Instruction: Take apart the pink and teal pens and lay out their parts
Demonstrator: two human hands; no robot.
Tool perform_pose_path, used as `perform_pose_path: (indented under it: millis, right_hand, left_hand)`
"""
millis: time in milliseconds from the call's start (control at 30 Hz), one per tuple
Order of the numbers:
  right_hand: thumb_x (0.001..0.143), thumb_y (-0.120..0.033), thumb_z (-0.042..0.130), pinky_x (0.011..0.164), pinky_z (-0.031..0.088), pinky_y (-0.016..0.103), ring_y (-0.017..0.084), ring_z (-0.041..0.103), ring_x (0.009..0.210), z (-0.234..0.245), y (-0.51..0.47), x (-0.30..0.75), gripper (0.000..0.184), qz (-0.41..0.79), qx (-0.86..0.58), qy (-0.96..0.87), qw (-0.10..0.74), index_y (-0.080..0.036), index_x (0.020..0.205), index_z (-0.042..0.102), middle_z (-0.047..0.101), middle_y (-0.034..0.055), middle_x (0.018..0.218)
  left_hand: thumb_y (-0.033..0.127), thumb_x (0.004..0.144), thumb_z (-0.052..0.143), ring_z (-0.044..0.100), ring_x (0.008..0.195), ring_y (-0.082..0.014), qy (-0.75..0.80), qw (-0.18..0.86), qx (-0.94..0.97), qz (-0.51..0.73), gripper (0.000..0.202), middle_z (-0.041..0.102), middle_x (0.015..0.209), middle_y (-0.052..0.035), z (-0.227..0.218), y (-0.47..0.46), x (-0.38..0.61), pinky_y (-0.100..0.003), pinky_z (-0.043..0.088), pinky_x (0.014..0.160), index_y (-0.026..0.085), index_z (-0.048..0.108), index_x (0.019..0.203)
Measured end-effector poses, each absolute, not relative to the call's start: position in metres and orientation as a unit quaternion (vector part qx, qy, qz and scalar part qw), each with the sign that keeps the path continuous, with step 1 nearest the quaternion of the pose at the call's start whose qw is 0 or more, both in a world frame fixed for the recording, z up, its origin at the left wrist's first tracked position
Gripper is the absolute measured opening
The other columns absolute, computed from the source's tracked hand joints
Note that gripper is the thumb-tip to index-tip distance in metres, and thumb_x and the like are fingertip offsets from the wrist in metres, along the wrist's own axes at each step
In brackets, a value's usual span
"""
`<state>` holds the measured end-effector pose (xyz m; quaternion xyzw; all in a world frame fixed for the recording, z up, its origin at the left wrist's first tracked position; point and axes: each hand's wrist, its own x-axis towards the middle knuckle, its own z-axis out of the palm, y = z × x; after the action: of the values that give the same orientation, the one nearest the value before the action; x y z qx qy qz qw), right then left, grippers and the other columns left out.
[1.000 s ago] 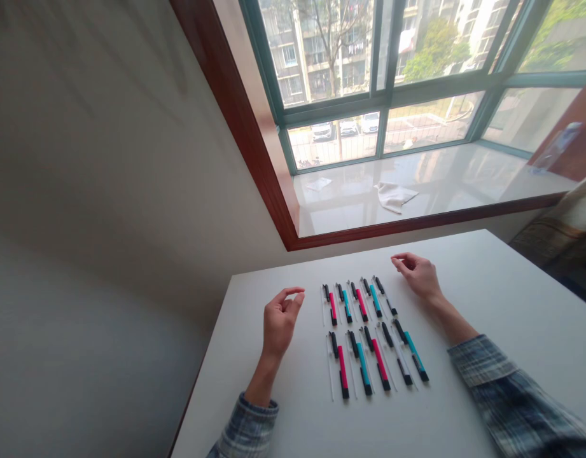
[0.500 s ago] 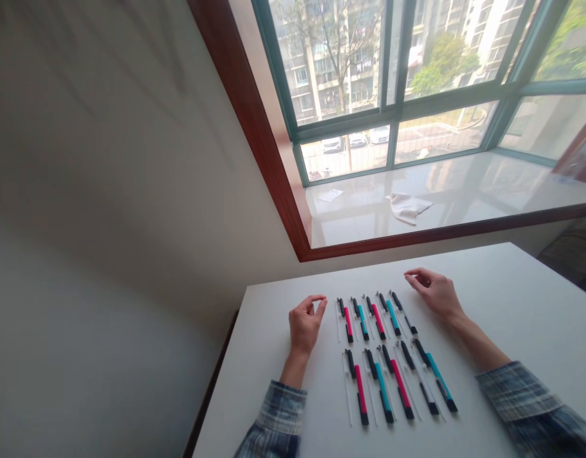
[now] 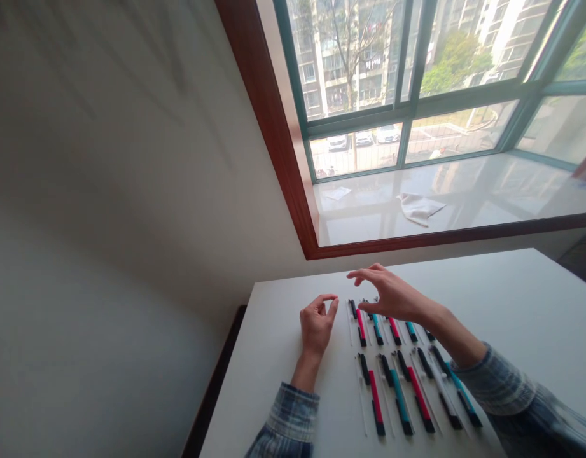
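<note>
My left hand (image 3: 317, 323) hovers at the left of the pen parts, thumb and forefinger tips pressed together with nothing visible between them. My right hand (image 3: 390, 294) reaches over the far row, thumb and fingers apart and empty. It covers the upper ends of several parts there. Two rows of dismantled pens lie on the table. Each set has a thin pale refill (image 3: 362, 397), a black grip piece (image 3: 364, 369) and a barrel with a black clip end, such as a pink barrel (image 3: 376, 401), a teal barrel (image 3: 400, 401) or a white barrel (image 3: 443, 388).
The white table (image 3: 268, 356) stands against the wall below a window with a dark red frame (image 3: 286, 184). A white cloth (image 3: 420, 208) and a paper (image 3: 338, 193) lie on the sill. A dark edge (image 3: 216, 381) runs along the table's left side.
My right hand has moved left from beyond the right end of the far row to above it, and its fingers have spread. My left hand keeps its pinch. The view has shifted slightly.
</note>
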<state>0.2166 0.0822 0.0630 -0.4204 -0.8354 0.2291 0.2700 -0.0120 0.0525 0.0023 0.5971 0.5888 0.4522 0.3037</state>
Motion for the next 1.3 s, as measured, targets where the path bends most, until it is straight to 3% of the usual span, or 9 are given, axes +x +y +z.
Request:
perform_pose_path:
  millis: [233,800,1167,1300]
  right_hand:
    - [0.073,-0.023,0.077,0.097,0.051,0.046,0.030,0.057,0.115,0.036,0.080,0.197,0.076,0.213,-0.429,-0.854,0.203,-0.025,0.145,0.050,0.072,0.0082,0.115]
    - [0.077,-0.026,0.076,0.094,0.048,0.049,0.033,0.058,0.110,0.025,0.075,0.189,0.068,0.187,-0.441,-0.860,0.177,-0.025,0.141,0.054,0.072,0.0109,0.112]
    - [0.078,-0.022,0.074,0.093,0.049,0.048,0.032,0.060,0.108,0.023,0.077,0.189,0.063,0.178,-0.442,-0.861,0.179,-0.026,0.138,0.058,0.073,0.0094,0.110]
    - [0.080,-0.025,0.074,0.096,0.050,0.051,0.032,0.060,0.110,0.033,0.078,0.189,0.063,0.148,-0.441,-0.854,0.233,-0.027,0.140,0.054,0.073,0.0087,0.113]
  left_hand:
    - [0.050,0.086,0.070,0.023,0.052,-0.0112,0.593,0.305,0.591,0.454,0.034,0.024,0.055,0.0083,0.000,0.055,-0.011,-0.024,0.022,0.051,0.018,0.079,0.091]
    - [0.050,0.086,0.069,0.024,0.050,-0.0116,0.596,0.299,0.581,0.466,0.032,0.025,0.054,0.0088,0.001,0.054,-0.010,-0.024,0.025,0.051,0.019,0.078,0.089]
    - [0.049,0.086,0.069,0.025,0.051,-0.0113,0.597,0.301,0.570,0.478,0.031,0.025,0.055,0.0086,0.002,0.055,-0.010,-0.024,0.025,0.051,0.019,0.077,0.088]
    - [0.052,0.086,0.070,0.030,0.052,-0.0110,0.572,0.330,0.558,0.503,0.035,0.031,0.056,0.0079,0.007,0.054,-0.010,-0.023,0.029,0.052,0.017,0.077,0.090]
